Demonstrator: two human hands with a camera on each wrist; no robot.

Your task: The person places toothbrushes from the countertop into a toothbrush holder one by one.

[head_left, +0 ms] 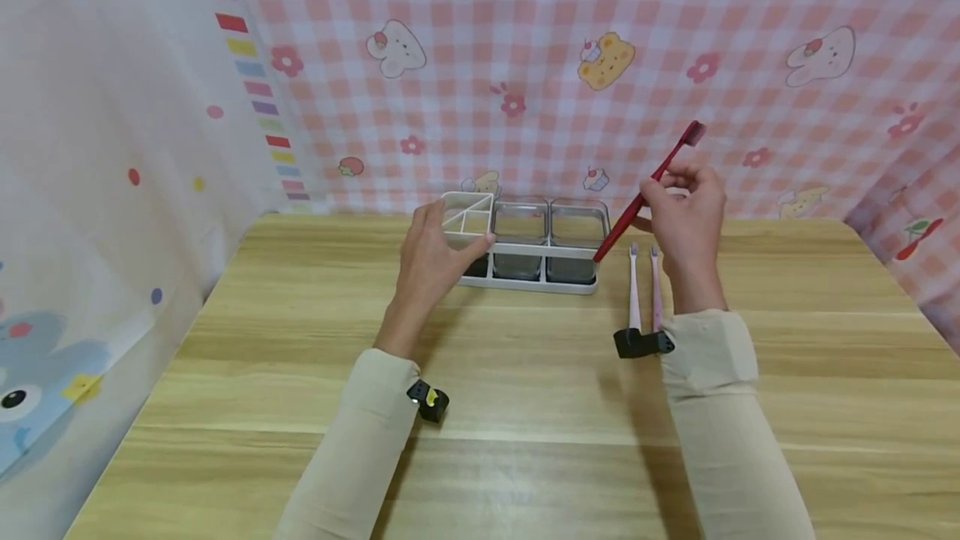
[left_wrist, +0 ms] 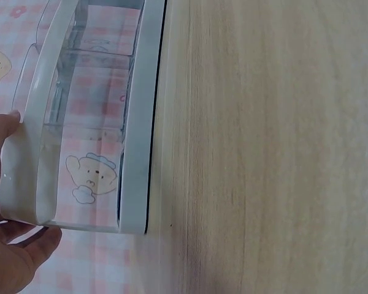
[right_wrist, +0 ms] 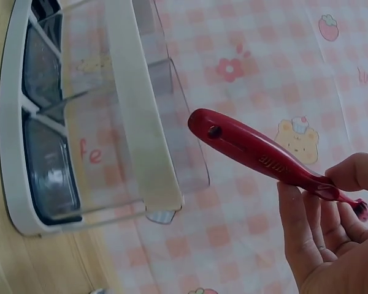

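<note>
A white toothbrush holder (head_left: pixel 517 249) stands at the back of the table, with clear cups (head_left: pixel 521 223) in its middle and right slots and a white divided insert (head_left: pixel 467 223) at its left. My left hand (head_left: pixel 431 261) grips the holder's left end; in the left wrist view the thumb (left_wrist: pixel 3 127) is at the rail and other fingers curl at the end. Just right of the holder, my right hand (head_left: pixel 690 211) pinches a red toothbrush (head_left: pixel 637 200) near its neck. The brush is tilted, bristles up, and its handle end (right_wrist: pixel 202 121) points toward the right cup.
Two pale toothbrushes, one white-pink (head_left: pixel 634 290) and one pinker (head_left: pixel 657 286), lie side by side on the wooden table (head_left: pixel 525 440) below the right hand. Behind the holder hangs a pink checked cloth (head_left: pixel 465 123). A patterned white cloth (head_left: pixel 112 148) hangs at the left.
</note>
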